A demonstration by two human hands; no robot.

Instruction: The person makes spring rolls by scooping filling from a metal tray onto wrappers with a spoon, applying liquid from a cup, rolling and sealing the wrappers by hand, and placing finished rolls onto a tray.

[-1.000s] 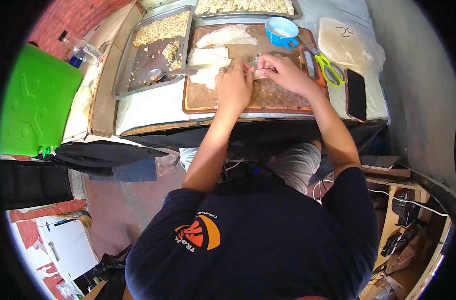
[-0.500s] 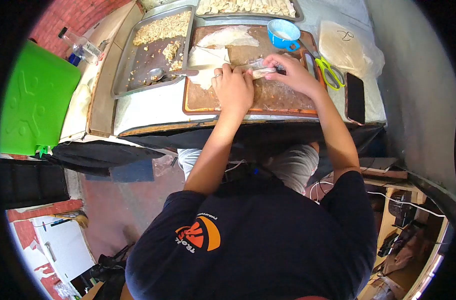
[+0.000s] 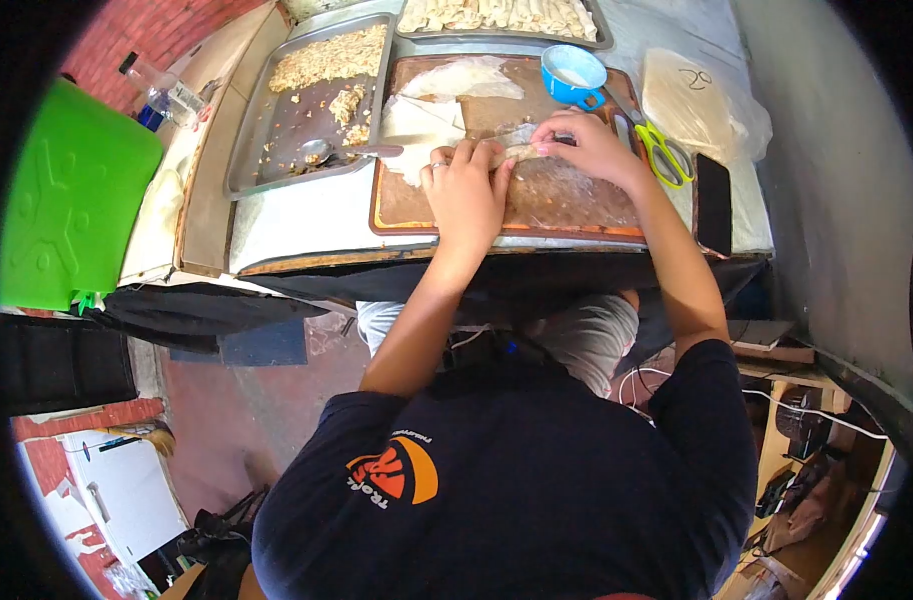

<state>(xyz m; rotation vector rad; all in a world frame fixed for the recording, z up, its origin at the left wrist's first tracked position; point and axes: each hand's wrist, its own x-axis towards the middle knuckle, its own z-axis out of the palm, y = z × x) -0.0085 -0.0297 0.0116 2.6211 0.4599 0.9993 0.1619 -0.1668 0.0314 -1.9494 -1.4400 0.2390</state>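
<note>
A small rolled wrapper [image 3: 518, 153] lies over the brown board [image 3: 567, 205], between my two hands. My left hand [image 3: 469, 190] has its thumb and fingers closed on the roll's left end. At the right end, my right hand [image 3: 584, 145] pinches the roll with thumb and fingertips. Flat pale wrappers [image 3: 422, 120] lie on the board beside my left hand, and a thin translucent sheet [image 3: 467, 78] is behind them. A blue cup [image 3: 574, 76] with pale contents stands at the board's back right corner.
A metal tray [image 3: 267, 150] with chopped filling and a spoon [image 3: 319, 150] is at left. Behind the board, another tray [image 3: 507, 37] holds several rolls. Green-handled scissors [image 3: 667, 158], a bagged wrapper stack [image 3: 692, 100] and a phone [image 3: 714, 205] are at right. A green container [image 3: 77, 200] stands far left.
My right hand has shifted slightly left and its fingertips have closed further on the roll's right end. The roll looks more covered by my fingers.
</note>
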